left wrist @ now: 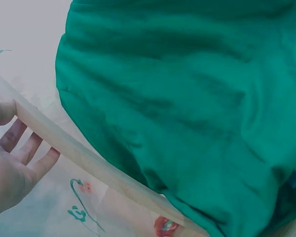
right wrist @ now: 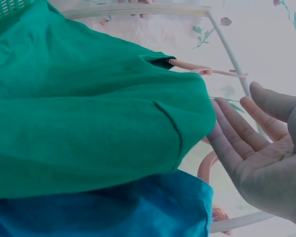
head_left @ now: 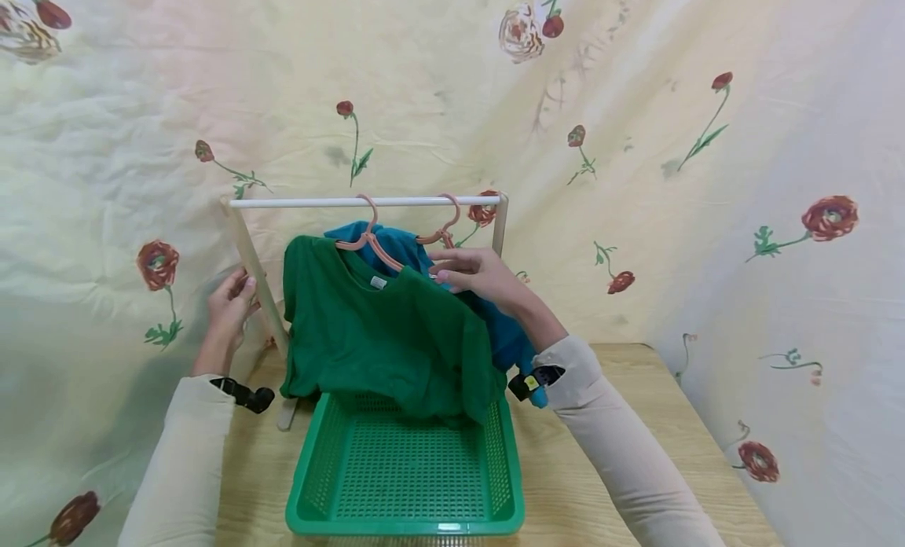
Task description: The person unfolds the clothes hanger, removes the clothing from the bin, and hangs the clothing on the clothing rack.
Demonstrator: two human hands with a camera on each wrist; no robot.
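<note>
A green T-shirt point(head_left: 382, 335) hangs on a pink hanger point(head_left: 369, 239) from the white rail of a small clothes rack point(head_left: 304, 203). Behind it, a blue T-shirt point(head_left: 498, 327) hangs on a second pink hanger point(head_left: 449, 217). My left hand point(head_left: 229, 303) holds the rack's left wooden post point(left wrist: 64, 140), with thumb and fingertips on it. At the green shirt's shoulder is my right hand point(head_left: 481, 276), fingers extended. In the right wrist view its fingertips meet the shoulder fabric, palm turned up and nothing gripped.
Below the shirts, a green perforated basket point(head_left: 403, 526) stands on the wooden table point(head_left: 587, 484). The green shirt's hem hangs over its back part. A flowered cloth point(head_left: 438, 75) covers the wall behind and at the sides.
</note>
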